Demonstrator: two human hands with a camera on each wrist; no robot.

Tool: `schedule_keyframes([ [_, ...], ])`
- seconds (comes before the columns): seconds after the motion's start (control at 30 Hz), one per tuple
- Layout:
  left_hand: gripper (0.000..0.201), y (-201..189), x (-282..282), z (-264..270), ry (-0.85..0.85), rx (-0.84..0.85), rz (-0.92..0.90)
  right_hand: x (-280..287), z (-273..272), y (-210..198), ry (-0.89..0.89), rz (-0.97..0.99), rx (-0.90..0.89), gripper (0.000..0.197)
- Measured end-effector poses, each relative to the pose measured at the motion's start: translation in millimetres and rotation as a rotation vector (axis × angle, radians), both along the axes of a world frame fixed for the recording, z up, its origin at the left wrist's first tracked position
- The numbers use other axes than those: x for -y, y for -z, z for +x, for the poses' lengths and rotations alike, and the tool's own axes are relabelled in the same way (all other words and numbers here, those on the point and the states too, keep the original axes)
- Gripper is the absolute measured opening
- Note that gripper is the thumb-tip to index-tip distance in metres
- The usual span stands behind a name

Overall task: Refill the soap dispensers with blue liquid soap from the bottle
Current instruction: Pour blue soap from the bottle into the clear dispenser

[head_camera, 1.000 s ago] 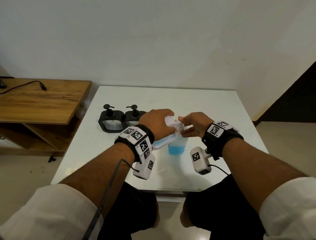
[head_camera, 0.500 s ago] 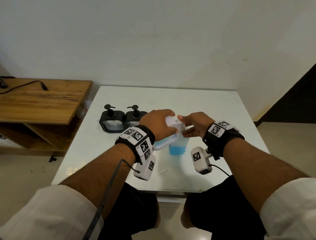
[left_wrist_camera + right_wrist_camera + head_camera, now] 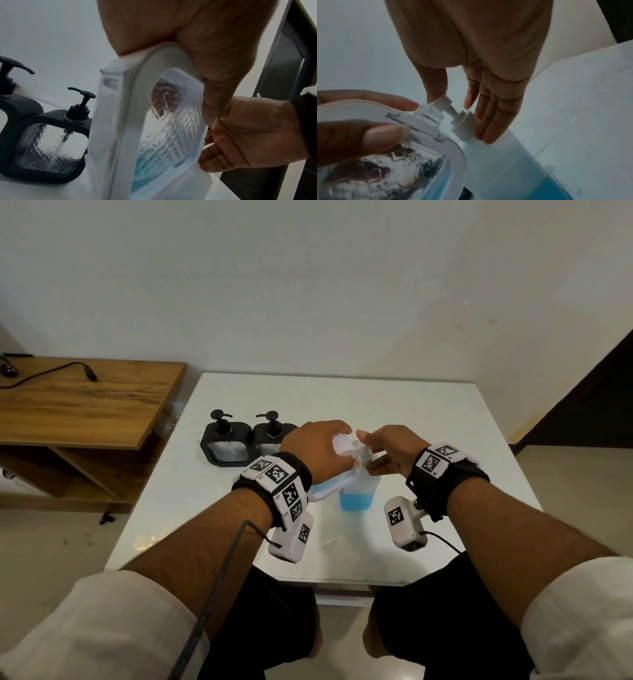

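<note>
While gripped tilted by left hand (image 3: 317, 446), white dispenser (image 3: 164, 121) meets pump of soap bottle (image 3: 359, 491).
Right hand (image 3: 388, 451) fingers straight, thumb on pump head; beyond, two black dispensers (image 3: 248, 441) on white table (image 3: 411, 412).

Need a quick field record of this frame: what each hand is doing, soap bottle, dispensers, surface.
left hand: grips a white-framed dispenser, tilted, its open threaded neck at the bottle's pump nozzle
right hand: thumb on the pump head, fingers against the pump collar
soap bottle: upright on the table, blue soap low in it
white-framed dispenser contents: some blue soap at the bottom
black dispensers: two, side by side, pumps on
surface: white table
</note>
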State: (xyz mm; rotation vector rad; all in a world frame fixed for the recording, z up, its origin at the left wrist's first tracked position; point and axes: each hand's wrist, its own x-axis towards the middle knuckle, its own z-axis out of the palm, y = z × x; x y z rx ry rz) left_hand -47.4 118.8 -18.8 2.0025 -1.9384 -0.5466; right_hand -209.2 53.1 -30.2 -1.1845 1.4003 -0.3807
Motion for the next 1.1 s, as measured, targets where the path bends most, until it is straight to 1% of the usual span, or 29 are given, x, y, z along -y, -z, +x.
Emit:
schedule_keyframes([
  [0.07,0.050,0,1,0,0.001,0.001,-0.002,-1,-1,1,-0.011,0.003,0.004,0.038],
  [0.23,0.051,0,1,1,0.012,0.006,-0.001,1,3,-3,-0.027,-0.031,-0.021,0.026],
  [0.3,0.052,1,1,1,0.011,-0.004,-0.001,1,4,-3,-0.018,-0.051,-0.038,0.025],
  [0.4,0.052,1,1,1,0.010,-0.003,0.007,0,3,0,-0.012,-0.052,-0.042,0.028],
  [0.53,0.052,0,2,2,0.021,0.002,0.013,-1,1,1,-0.039,-0.071,-0.060,0.040],
  [0.6,0.051,0,3,2,0.019,-0.001,0.014,0,0,2,-0.049,-0.078,-0.074,0.039],
  [0.7,0.050,-1,3,3,0.009,-0.012,0.013,-2,-1,3,0.004,0.016,-0.021,0.040],
  [0.77,0.051,0,3,3,0.006,-0.013,0.017,-6,-2,6,0.029,0.079,-0.031,0.049],
  [0.83,0.051,0,4,4,0.008,-0.014,0.019,-9,-4,10,0.042,0.158,-0.057,0.069],
  [0.87,0.051,0,4,3,0.010,-0.016,0.018,-9,-6,13,0.054,0.211,-0.029,0.080],
  [0.9,0.051,0,4,3,0.013,-0.015,0.020,-10,-6,16,0.065,0.270,0.032,0.087],
  [0.97,0.051,0,3,3,0.019,-0.008,0.024,-12,-6,18,0.041,0.351,0.154,0.086],
  [1.03,0.051,0,3,3,0.016,-0.007,0.024,-13,-3,22,-0.007,0.395,0.214,0.086],
  [1.1,0.051,0,3,4,0.013,-0.009,0.018,-14,1,25,-0.038,0.420,0.212,0.106],
])
